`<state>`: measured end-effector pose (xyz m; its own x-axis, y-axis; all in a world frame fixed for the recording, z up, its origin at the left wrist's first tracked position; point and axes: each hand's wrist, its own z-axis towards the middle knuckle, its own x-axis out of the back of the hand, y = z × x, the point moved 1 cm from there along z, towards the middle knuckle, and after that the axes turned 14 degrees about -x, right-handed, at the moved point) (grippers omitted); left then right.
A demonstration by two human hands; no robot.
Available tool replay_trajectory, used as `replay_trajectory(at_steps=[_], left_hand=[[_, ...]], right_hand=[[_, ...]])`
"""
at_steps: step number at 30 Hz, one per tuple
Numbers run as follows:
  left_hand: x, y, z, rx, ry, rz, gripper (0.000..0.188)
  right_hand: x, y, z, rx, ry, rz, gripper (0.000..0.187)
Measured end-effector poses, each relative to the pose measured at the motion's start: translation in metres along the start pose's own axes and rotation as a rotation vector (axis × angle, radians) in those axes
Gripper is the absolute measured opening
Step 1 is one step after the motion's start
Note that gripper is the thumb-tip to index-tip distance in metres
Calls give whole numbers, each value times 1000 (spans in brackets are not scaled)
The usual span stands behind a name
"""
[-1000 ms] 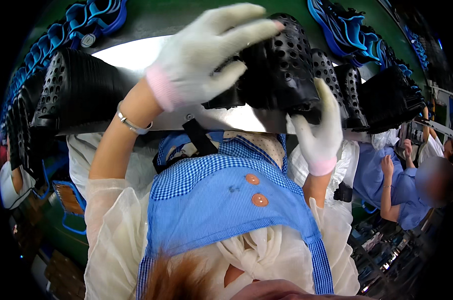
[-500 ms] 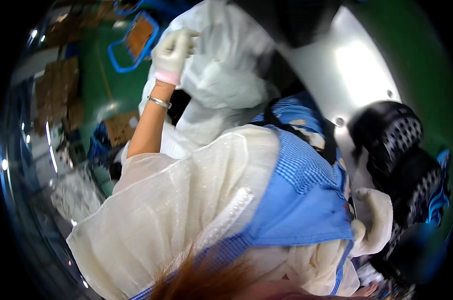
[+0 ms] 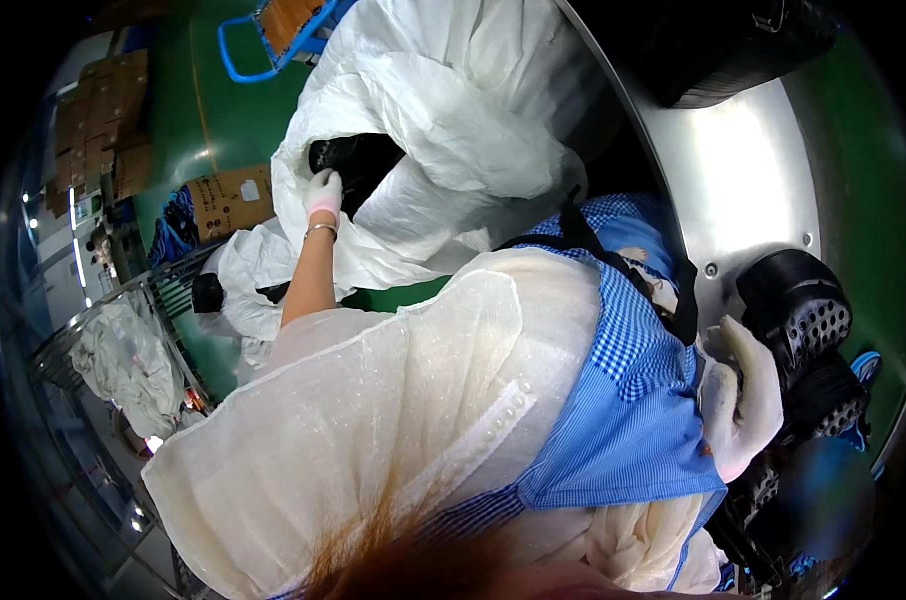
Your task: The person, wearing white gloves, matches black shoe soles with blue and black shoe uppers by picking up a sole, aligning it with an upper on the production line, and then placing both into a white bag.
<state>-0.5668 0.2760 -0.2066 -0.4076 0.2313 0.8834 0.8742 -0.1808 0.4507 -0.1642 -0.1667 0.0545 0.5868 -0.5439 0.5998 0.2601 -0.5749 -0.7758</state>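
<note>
My left hand (image 3: 323, 194), in a white glove with a pink cuff, reaches into the mouth of a large white sack (image 3: 453, 120). Its fingers are bent against a black piece (image 3: 335, 154) inside; the rest of that piece is in shadow. At the right, close to my blue checked apron (image 3: 613, 430), is my right hand (image 3: 758, 400), also gloved in white. Its fingers are stretched out with the thumb apart, and I see nothing between them. Beside it are several black rounded pieces (image 3: 818, 325) with rows of holes.
A shiny metal table (image 3: 743, 180) curves along the right, with a black object (image 3: 743, 50) at its far end. Beyond the sack are a blue-framed chair (image 3: 248, 50) and a cardboard box (image 3: 231, 200). A metal rack (image 3: 163, 300) and white bags (image 3: 128, 365) stand at the left.
My left hand has gone from above the sack down into its mouth and onto the black piece. My right hand's fingers have straightened beside the apron. The whole view has shifted slightly.
</note>
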Motion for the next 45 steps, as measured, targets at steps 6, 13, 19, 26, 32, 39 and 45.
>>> replay_trajectory(at_steps=[6,13,19,26,32,39,45], left_hand=[[-59,12,12,-22,-447,154,72],[-33,52,-6,-54,-439,-130,68],[-22,-13,5,463,-77,-427,46],[-30,-35,29,767,330,-883,74],[-46,-58,46,754,285,-986,68],[-54,-88,60,867,201,-812,62],[-53,-41,53,695,335,-743,51]], right_hand=[[-11,1,5,-105,-2,25,31],[-8,-1,13,-169,-62,-42,30],[-13,3,13,-158,-50,-58,29],[-18,4,16,-206,-79,-84,29],[-21,-1,22,-208,-114,-123,28],[-24,-8,27,-213,-160,-127,27],[-32,-9,29,-210,-132,-157,26]])
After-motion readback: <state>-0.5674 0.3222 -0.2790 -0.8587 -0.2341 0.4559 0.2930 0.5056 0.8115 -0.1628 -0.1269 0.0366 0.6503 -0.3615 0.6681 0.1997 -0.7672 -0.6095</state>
